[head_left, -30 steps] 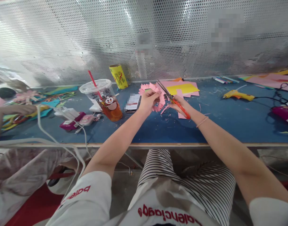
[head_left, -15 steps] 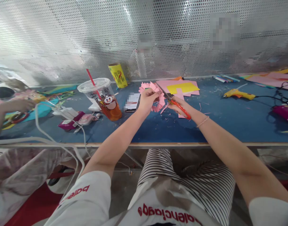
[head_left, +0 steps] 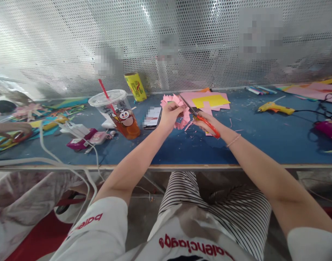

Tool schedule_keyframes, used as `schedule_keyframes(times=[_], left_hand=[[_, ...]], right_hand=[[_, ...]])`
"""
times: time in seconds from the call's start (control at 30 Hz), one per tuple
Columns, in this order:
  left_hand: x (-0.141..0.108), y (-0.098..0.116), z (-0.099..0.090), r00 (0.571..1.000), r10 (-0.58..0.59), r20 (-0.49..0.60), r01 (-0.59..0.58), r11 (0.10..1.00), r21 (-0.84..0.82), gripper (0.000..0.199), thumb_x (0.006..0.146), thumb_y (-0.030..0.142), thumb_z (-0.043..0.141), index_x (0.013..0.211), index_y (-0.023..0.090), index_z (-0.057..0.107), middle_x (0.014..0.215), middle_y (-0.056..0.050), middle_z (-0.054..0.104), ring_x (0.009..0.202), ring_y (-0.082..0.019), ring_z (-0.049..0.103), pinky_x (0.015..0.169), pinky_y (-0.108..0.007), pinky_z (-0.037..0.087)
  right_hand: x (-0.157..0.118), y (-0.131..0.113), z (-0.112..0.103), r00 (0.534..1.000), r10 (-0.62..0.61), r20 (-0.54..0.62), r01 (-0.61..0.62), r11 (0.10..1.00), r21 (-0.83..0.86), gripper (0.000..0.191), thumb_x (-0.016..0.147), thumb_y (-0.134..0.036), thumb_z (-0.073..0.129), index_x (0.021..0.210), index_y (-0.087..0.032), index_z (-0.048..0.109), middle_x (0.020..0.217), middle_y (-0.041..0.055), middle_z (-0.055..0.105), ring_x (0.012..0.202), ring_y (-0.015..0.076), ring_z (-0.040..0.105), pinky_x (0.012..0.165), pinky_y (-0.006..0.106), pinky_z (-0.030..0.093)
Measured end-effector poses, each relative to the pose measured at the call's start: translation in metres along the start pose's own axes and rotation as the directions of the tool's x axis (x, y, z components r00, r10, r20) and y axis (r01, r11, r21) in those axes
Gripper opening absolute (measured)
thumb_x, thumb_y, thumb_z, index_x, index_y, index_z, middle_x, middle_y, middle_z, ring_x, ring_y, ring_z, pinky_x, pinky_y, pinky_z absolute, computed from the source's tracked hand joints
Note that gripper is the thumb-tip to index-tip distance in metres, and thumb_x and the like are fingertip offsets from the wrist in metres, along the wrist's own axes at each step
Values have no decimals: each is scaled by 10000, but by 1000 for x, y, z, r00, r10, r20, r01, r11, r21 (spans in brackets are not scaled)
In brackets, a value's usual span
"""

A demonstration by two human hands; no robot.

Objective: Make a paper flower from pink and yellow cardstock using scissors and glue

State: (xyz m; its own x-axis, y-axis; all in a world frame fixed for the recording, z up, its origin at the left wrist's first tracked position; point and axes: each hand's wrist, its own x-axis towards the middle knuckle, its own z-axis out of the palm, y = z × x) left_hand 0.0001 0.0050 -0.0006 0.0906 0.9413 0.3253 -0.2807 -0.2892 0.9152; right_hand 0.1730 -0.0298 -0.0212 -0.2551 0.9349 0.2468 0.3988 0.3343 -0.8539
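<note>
My left hand (head_left: 171, 113) pinches a ring of pink paper petals (head_left: 185, 117) above the blue tabletop. Orange-handled scissors (head_left: 207, 124) are in my right hand (head_left: 202, 121), their blades pointing up and left along the ring's right edge. Whether the blades touch the paper I cannot tell. Behind the hands lie pink paper sheets (head_left: 220, 95) with a yellow piece (head_left: 211, 101) on top. Small pink scraps are scattered below the ring. Left of my left hand, a phone (head_left: 152, 117) lies with its screen lit.
A plastic drink cup (head_left: 126, 123) with a red straw stands left of the phone, near a yellow tube (head_left: 135, 87). A yellow glue gun (head_left: 276, 108) lies at right. White cables (head_left: 46, 162) cross the table's left edge. A co-worker's hand (head_left: 15, 130) is at far left.
The co-worker's hand at far left has moved down and left, away from the yellow tool there and onto the coloured papers. My hands, the ring and the scissors have barely moved.
</note>
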Motion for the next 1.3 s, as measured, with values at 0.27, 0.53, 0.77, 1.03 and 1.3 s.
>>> schedule_keyframes(times=[0.27, 0.53, 0.77, 1.03, 1.3], left_hand=[[0, 1, 0, 999, -42, -7, 42, 998, -39, 293, 648, 191, 766, 514, 147, 509, 509, 44, 511, 486, -56, 506, 526, -199, 441], [1, 3, -2, 999, -29, 30, 30, 999, -34, 284, 648, 216, 770, 527, 152, 521, 515, 43, 519, 488, -56, 504, 526, -198, 446], [0, 4, -2, 998, -58, 7, 59, 998, -38, 292, 653, 183, 764, 516, 150, 508, 506, 45, 500, 490, -55, 505, 534, -198, 450], [-1, 4, -1, 997, -54, 47, 55, 998, -20, 260, 669, 198, 756, 560, 149, 525, 548, 33, 550, 523, -73, 557, 574, -228, 499], [-2, -2, 0, 987, -111, 114, 106, 993, 45, 290, 633, 218, 779, 623, 155, 496, 613, 17, 609, 584, -81, 597, 597, -218, 511]], right_hand=[[5, 8, 1, 999, -39, -16, 39, 999, -15, 294, 725, -480, 591, 780, -218, 469, 548, -55, 397, 505, 113, 375, 492, 265, 284], [0, -3, -3, 999, -49, -18, 48, 995, -85, 241, 750, -418, 584, 718, -216, 458, 498, -44, 395, 481, 113, 373, 476, 267, 272], [-2, -4, -4, 998, 55, 3, -54, 997, -61, 228, 766, -407, 561, 715, -224, 434, 461, -51, 415, 390, 115, 384, 419, 264, 277], [0, -5, -2, 990, 55, -127, -51, 998, 35, 287, 739, -417, 595, 725, -235, 374, 500, -68, 372, 427, 92, 343, 434, 253, 269], [8, 6, -2, 988, 8, -151, 32, 965, 260, 325, 786, -496, 556, 806, -245, 351, 606, -66, 372, 482, 91, 353, 451, 253, 300]])
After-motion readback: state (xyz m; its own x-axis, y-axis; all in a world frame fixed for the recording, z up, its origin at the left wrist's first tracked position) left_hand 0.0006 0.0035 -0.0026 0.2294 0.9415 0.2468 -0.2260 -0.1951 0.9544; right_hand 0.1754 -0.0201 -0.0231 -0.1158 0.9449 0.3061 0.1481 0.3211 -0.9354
